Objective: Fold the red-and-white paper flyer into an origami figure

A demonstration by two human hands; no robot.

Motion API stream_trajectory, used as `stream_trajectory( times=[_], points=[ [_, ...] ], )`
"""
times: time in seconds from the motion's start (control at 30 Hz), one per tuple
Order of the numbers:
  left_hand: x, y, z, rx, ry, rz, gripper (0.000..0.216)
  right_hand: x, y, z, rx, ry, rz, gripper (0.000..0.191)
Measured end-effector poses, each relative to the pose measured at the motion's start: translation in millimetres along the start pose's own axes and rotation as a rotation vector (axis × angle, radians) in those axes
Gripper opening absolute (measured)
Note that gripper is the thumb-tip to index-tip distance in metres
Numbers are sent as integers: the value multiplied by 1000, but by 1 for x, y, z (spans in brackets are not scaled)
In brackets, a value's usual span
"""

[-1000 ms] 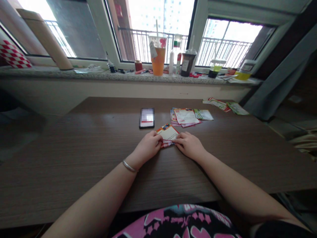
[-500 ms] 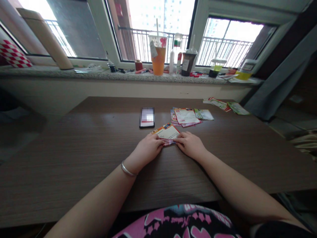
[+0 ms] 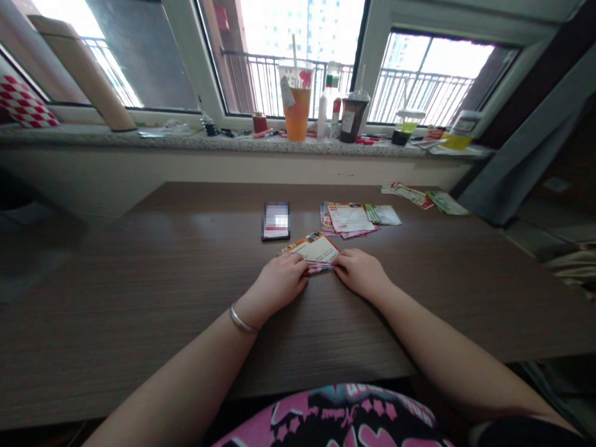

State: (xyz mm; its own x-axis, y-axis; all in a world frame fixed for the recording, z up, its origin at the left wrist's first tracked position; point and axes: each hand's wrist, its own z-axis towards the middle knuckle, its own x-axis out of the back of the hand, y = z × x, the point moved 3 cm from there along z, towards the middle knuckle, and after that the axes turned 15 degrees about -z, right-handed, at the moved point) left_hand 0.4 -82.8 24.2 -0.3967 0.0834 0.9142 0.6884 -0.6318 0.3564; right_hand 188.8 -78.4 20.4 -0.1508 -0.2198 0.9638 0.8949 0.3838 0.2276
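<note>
A small stack of colourful printed cards (image 3: 315, 249) lies on the brown wooden table (image 3: 139, 279), just in front of me. My left hand (image 3: 278, 280), with a silver bangle on its wrist, pinches the stack's near left edge with curled fingers. My right hand (image 3: 361, 272) grips the near right edge the same way. The top card shows a white panel and sits slightly fanned over the ones beneath.
A phone (image 3: 276, 221) lies flat beyond the stack. More cards (image 3: 350, 218) are spread to its right, with further leaflets (image 3: 423, 197) near the table's far right corner. The windowsill holds an orange drink cup (image 3: 297, 99), a dark drink cup (image 3: 352, 118), bottles and small items.
The top card has slid a little to the left over the stack. Both hands stay on the stack's near edge, shifted only slightly.
</note>
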Motion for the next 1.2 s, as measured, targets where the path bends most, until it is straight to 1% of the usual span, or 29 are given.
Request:
stream_trajectory(
  times=[0.2,0.37,0.5,0.83,1.03,1.2],
  points=[
    [-1,0,0,29,-15,-16,27,0,0,-2,8,16,-1,27],
    [-4,2,-2,-18,4,32,34,0,0,-2,2,3,-7,26],
    [-6,3,-2,-5,3,74,37,1,0,-1,3,1,-4,27],
    [-9,5,-2,8,6,106,37,2,-1,-2,-2,19,2,26],
    [-12,5,-2,-16,2,117,34,2,-2,-1,3,16,-6,28],
    [-11,10,-1,0,9,112,34,4,-2,-1,3,6,-8,27]
  ],
)
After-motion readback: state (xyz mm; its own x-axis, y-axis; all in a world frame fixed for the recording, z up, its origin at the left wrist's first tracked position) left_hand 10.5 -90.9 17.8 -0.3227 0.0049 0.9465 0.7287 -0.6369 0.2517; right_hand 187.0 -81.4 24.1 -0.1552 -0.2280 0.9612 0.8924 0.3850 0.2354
